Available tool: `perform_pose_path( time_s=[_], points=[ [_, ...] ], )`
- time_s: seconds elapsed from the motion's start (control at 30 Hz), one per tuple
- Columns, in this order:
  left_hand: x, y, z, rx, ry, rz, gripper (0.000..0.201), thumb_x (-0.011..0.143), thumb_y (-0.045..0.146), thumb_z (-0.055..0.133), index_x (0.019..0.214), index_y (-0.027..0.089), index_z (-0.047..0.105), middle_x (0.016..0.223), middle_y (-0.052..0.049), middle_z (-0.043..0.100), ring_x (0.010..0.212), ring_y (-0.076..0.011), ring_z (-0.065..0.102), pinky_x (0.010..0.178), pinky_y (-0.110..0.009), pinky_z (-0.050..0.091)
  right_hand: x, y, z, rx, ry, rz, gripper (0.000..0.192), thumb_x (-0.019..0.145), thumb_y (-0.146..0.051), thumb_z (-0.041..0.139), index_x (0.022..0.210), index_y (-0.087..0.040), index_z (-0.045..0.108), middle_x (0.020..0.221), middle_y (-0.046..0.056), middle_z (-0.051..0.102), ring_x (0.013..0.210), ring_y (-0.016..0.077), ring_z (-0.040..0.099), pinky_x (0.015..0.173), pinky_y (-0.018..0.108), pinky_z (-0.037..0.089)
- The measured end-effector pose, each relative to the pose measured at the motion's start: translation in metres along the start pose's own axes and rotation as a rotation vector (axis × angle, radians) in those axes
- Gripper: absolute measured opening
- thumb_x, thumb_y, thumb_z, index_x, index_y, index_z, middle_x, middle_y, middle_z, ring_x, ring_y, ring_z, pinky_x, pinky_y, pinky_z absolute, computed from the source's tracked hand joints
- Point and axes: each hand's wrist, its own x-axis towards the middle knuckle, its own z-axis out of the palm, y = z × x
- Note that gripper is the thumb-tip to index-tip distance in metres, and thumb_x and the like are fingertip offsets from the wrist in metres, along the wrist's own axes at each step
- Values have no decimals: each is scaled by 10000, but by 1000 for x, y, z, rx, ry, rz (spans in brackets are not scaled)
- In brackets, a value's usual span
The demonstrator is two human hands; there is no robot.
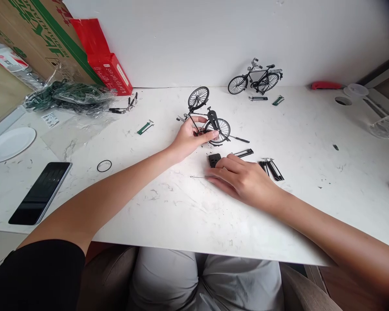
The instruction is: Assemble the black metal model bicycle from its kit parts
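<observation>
From the head view, I see my left hand [191,140] with its fingers curled around the frame of a small model bicycle [207,119], which lies tipped over on the white table [311,194]. My right hand [243,179] rests flat and loosely spread just nearer me than that bicycle, fingertips touching a small black part [214,160] and gripping nothing. A finished model bicycle [255,79] stands beyond it, against the wall. A phone [40,193] lies far left.
</observation>
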Motion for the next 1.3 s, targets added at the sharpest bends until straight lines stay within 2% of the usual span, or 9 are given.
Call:
perform_pose_path(
  time_s=[0.2,0.37,0.43,0.57,0.7,0.97,1.07,1.13,1.3],
  points=[
    [2,-4,-1,-20,-21,26,705,746,377,1025,1264,235,569,1028,-48,797,969,-218,804,923,-387,648,6,-3,5,-32,-57,8,287,1156,-250,488,1099,-186,761,967,113,732,919,252,643,633,378,472],
    [2,-5,-2,-11,-29,30,702,760,368,1017,1267,231,552,1021,-58,802,970,-237,811,951,-426,642,6,-1,2,-110,-51,122,309,1140,-248,461,989,-190,724,912,108,690,861,246,604,550,375,384],
    [2,-4,-2,-8,-31,29,697,764,372,1014,1263,229,549,1012,-58,798,967,-240,813,947,-426,644,5,-1,1,-91,-48,104,283,1142,-255,482,1037,-188,736,931,105,700,878,245,614,559,371,401],
    [1,-3,-1,11,-37,42,708,762,401,1016,1260,228,543,990,-49,787,959,-239,818,906,-391,653,4,-2,4,-14,6,-30,234,1151,-273,544,1184,-187,759,1026,100,742,928,231,635,644,353,489],
    [1,-3,-1,38,-33,53,716,760,406,1018,1260,226,538,982,-46,786,953,-237,821,883,-373,656,3,-1,9,21,58,-99,225,1138,-286,601,1219,-171,777,1076,109,762,963,233,655,701,351,537],
    [3,-5,-1,50,-45,64,662,797,376,991,1263,232,543,999,-45,786,952,-228,822,883,-373,658,1,5,8,108,2,3,269,1156,-228,530,1307,-176,747,1065,109,773,969,229,716,709,339,554],
    [2,-5,-1,49,-47,67,648,806,356,985,1261,230,542,1012,-43,790,959,-220,819,890,-366,652,-1,4,8,94,-23,64,273,1149,-200,508,1317,-173,722,1078,101,775,948,212,723,647,308,510],
    [1,-4,-1,44,-48,68,640,811,347,982,1258,230,539,1013,-40,795,958,-213,818,889,-360,650,-1,4,8,72,-28,115,289,1130,-159,479,1299,-175,713,1094,95,769,875,187,707,572,289,437],
    [1,-4,-1,39,-50,66,626,816,341,979,1247,228,539,991,-38,802,947,-212,819,878,-360,655,-2,6,9,-68,39,205,297,1107,-131,457,1245,-174,716,1081,85,744,656,139,544,492,307,282]
  ],
)
